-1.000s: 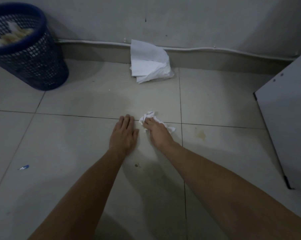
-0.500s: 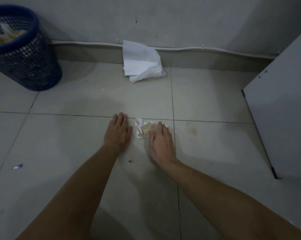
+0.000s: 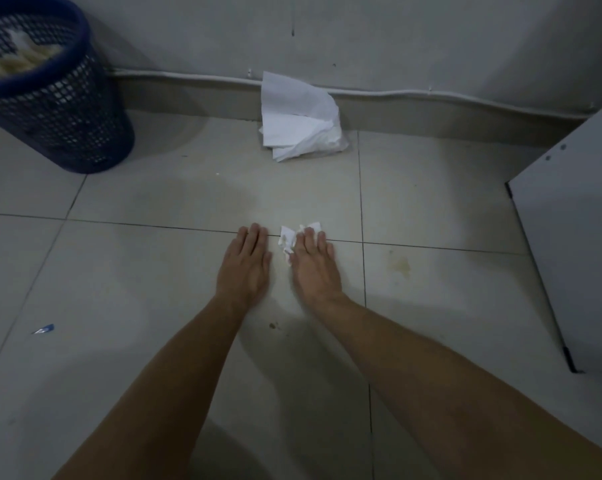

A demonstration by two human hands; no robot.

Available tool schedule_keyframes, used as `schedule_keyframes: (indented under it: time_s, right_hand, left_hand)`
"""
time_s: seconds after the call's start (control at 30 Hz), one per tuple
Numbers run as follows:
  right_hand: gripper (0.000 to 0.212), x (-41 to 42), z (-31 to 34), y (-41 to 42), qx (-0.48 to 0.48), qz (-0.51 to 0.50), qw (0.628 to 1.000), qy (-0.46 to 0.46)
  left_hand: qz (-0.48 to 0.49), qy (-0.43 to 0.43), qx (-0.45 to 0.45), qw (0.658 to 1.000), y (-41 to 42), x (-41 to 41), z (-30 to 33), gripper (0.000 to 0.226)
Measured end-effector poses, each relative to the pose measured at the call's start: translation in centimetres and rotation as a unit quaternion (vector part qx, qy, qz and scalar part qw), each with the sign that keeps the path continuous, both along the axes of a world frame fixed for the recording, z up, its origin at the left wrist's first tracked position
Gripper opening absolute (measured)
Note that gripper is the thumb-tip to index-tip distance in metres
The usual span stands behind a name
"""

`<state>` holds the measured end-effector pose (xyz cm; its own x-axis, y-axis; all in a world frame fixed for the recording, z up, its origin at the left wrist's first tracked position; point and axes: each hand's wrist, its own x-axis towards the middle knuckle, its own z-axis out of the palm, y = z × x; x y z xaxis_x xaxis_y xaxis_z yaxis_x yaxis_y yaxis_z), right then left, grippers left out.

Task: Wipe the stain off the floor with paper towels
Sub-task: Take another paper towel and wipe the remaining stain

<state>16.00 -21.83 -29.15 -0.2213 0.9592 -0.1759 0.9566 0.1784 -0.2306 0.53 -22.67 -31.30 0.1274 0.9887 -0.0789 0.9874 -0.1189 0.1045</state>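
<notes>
As viewed from the head camera, shows two bare forearms reaching forward and down to a pale tiled floor point(image 3: 154, 271).

Left hand point(image 3: 246, 268): palm down, flat on the tile, fingers straight and pressed together, tips touching a grout line, holding nothing.

Right hand point(image 3: 315, 268): just beside the left, also palm down, fingers straight and close together, pressing a crumpled paper towel point(image 3: 287, 240) against the floor.

Crumpled paper towel: white with faint yellowish marks, partly hidden under the right fingers, showing at the fingertips and in the narrow gap between the two hands, lying across the same grout line.

Yellowish stain point(image 3: 400, 265): on the next tile to the right of the right hand, beyond a grout line, apart from hand and towel, uncovered.

Small dark spot point(image 3: 273, 326): on the floor nearer the camera, between the two wrists.

Stack of unused paper towels point(image 3: 296, 123): white, loosely folded, at the far edge of the floor, leaning against the baseboard point(image 3: 431, 116), well apart from the hands.

Thin white cable point(image 3: 431, 95): running along the top of the baseboard, under a grey wall point(image 3: 396, 36).

Dark blue mesh wastebasket point(image 3: 60, 109): upright at far left, with pale crumpled paper inside.

Small blue scrap point(image 3: 44, 329): on the floor at left, well apart from the left forearm.

Grey panel point(image 3: 569, 237) with a dark edge: at right, standing on the floor near the stain.
</notes>
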Motion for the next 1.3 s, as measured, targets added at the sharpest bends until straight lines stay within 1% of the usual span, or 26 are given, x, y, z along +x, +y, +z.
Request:
schedule_keyframes:
  time_s: [0.1,0.17,0.23,0.3,0.37,0.47,0.53,0.6,0.7,0.77,0.83,0.9,0.93,1.0,1.1,1.23,1.3]
  right_hand:
    - [0.055,2.4,-0.5,-2.4,0.015,0.124,0.992,-0.021]
    - [0.053,4.7,-0.8,-4.1,0.019,0.182,0.983,-0.024]
    - [0.052,7.1,-0.7,-4.8,0.019,0.178,0.984,-0.024]
    - [0.051,8.9,-0.7,-4.5,0.032,0.133,0.99,-0.036]
    - [0.051,9.3,-0.7,-3.3,0.024,0.079,0.995,-0.052]
    - [0.053,7.2,-0.6,-0.6,-0.011,0.034,0.998,-0.044]
    - [0.054,4.8,-0.5,0.5,-0.019,0.032,0.999,-0.023]
    - [0.054,2.5,-0.4,0.5,-0.011,0.059,0.998,-0.012]
    - [0.054,1.2,-0.6,-2.0,0.003,0.122,0.992,-0.02]
    - [0.054,2.1,-0.8,-4.1,0.0,0.188,0.982,-0.019]
    - [0.054,4.2,-0.8,-5.9,-0.014,0.246,0.969,-0.001]
    - [0.053,6.7,-0.6,-6.8,-0.017,0.271,0.962,-0.003]
    - [0.053,8.0,-0.5,-6.8,-0.013,0.268,0.963,-0.016]
    - [0.053,9.9,-0.2,-6.1,-0.002,0.224,0.974,-0.043]
    - [0.055,10.1,-0.2,-4.2,0.009,0.165,0.983,-0.078]
    - [0.055,5.7,-0.3,-2.8,0.006,0.129,0.99,-0.049]
    - [0.054,3.2,-0.2,-2.9,0.011,0.139,0.99,-0.033]
  left_hand:
    - [0.004,-0.001,-0.002,1.0,0.1,0.0,0.0,0.056]
    - [0.005,0.003,-0.003,1.0,0.2,0.1,-0.1,0.056]
    - [-0.001,0.014,-0.004,1.0,0.3,0.2,-0.1,0.056]
    - [-0.007,0.026,-0.011,1.0,0.2,0.1,0.0,0.057]
    - [-0.012,0.036,-0.021,0.999,0.3,0.1,0.0,0.057]
    - [-0.015,0.039,-0.03,0.999,0.3,0.2,0.1,0.058]
    - [-0.006,0.029,-0.028,0.999,0.3,0.2,0.2,0.057]
    - [-0.011,0.034,-0.033,0.999,0.5,0.0,0.1,0.057]
    - [-0.026,0.051,-0.047,0.997,0.7,-0.3,-0.1,0.057]
    - [-0.038,0.068,-0.044,0.996,0.7,-0.3,0.0,0.057]
    - [-0.032,0.061,-0.036,0.997,0.6,-0.2,0.3,0.057]
    - [-0.027,0.056,-0.031,0.998,0.5,-0.2,0.5,0.057]
    - [-0.033,0.064,-0.031,0.997,0.4,-0.1,0.5,0.057]
    - [-0.044,0.074,-0.035,0.996,0.5,-0.2,0.3,0.057]
    - [-0.042,0.069,-0.032,0.996,0.6,-0.1,0.3,0.057]
    - [-0.024,0.033,-0.015,0.999,0.4,-0.1,0.4,0.056]
    - [-0.028,0.012,0.0,1.0,0.5,0.0,0.4,0.056]
